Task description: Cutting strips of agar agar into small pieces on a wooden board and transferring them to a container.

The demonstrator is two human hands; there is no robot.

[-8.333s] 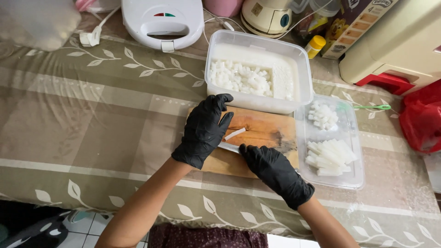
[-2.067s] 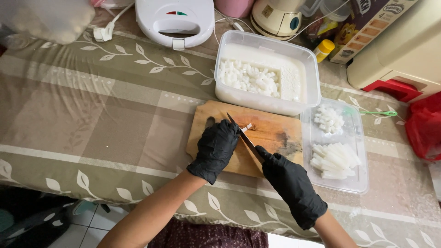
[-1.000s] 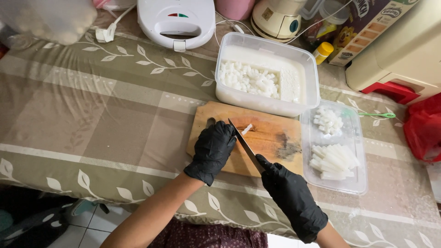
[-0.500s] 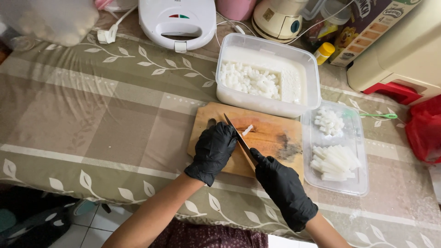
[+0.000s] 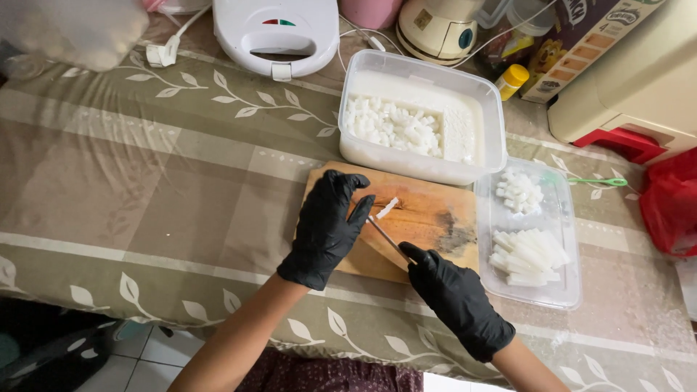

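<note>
A thin white strip of food (image 5: pixel 387 207) lies on the wooden cutting board (image 5: pixel 435 218), near the board's far-left part. The left hand (image 5: pixel 327 229), in a black glove, rests on the board with its fingers curled together, fingertips pressing down just beside the strip. The right hand (image 5: pixel 456 297), also black-gloved, is wrapped closed around the handle of a knife (image 5: pixel 385 236), whose narrow blade runs up and left toward the strip, its tip at the left fingertips. To the right, touching the board, a clear lid (image 5: pixel 534 290) holds white sticks (image 5: pixel 528 255) near and small white cubes (image 5: pixel 520 191) far. Beyond the board stands a white tub (image 5: pixel 494 123) of cubes in cloudy liquid. All sit on a leaf-patterned tablecloth (image 5: pixel 145 181); a white sandwich maker (image 5: pixel 276 29) stands at the far edge.
</note>
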